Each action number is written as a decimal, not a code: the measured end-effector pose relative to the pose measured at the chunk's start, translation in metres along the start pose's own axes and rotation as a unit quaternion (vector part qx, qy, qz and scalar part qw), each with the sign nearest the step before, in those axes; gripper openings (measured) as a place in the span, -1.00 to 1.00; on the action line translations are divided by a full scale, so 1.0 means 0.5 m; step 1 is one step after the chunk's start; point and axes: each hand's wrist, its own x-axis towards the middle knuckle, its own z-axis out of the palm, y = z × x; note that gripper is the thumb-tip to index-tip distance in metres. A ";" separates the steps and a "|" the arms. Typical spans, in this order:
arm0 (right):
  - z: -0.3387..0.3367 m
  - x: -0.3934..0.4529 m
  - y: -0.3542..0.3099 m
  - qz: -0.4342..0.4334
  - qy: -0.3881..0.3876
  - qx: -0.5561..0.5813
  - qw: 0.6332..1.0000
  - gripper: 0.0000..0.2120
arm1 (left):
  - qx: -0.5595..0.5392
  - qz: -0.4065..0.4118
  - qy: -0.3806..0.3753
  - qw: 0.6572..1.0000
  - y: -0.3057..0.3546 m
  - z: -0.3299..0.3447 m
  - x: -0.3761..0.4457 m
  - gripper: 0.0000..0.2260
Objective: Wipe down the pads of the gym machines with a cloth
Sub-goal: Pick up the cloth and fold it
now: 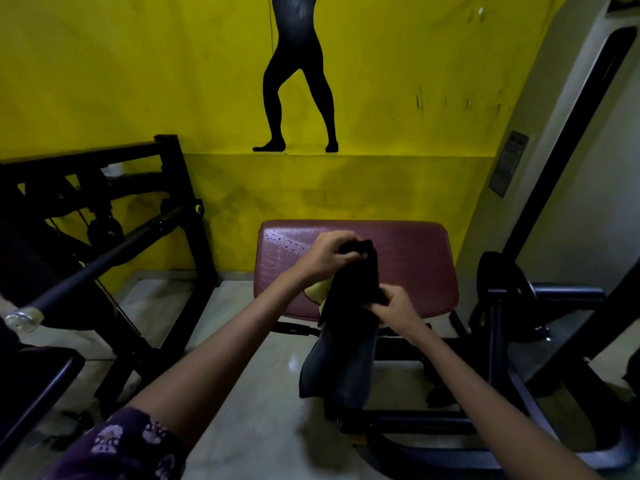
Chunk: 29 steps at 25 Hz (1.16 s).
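Cloth held up over a wet pad, wiping not yet under way.

The maroon pad (pixel 398 258) carries water droplets near its far left corner, so by my reading it has been wetted but is still to be wiped; other machines around it look untouched. The dark cloth (pixel 349 317) hangs in the air above the pad's near edge, well off the floor. The left hand (pixel 327 256) has its grip clenched round the bunched top of the cloth, forearm reaching forward. The right hand (pixel 394 306) pinches the cloth lower down at its side edge. A pale yellow patch (pixel 317 291) shows behind the cloth; possibly a second cloth, too hidden to tell.
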 end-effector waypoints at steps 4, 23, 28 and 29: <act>0.020 -0.047 0.128 0.160 -0.067 -0.117 0.978 -0.92 | -0.018 -0.030 0.138 0.990 -0.029 -0.067 0.021 -0.90; 0.029 0.040 -0.191 0.258 0.073 0.406 0.874 -0.77 | -0.066 -0.110 -0.064 0.990 -0.075 -0.078 -0.083 -0.43; 0.045 0.041 -0.201 0.240 0.103 0.432 0.863 -0.87 | 0.147 0.042 -0.050 0.987 -0.094 -0.052 -0.099 -0.54; 0.046 0.041 -0.205 0.231 0.090 0.423 0.871 -0.90 | 0.145 0.059 -0.027 0.987 -0.100 -0.050 -0.100 -0.65</act>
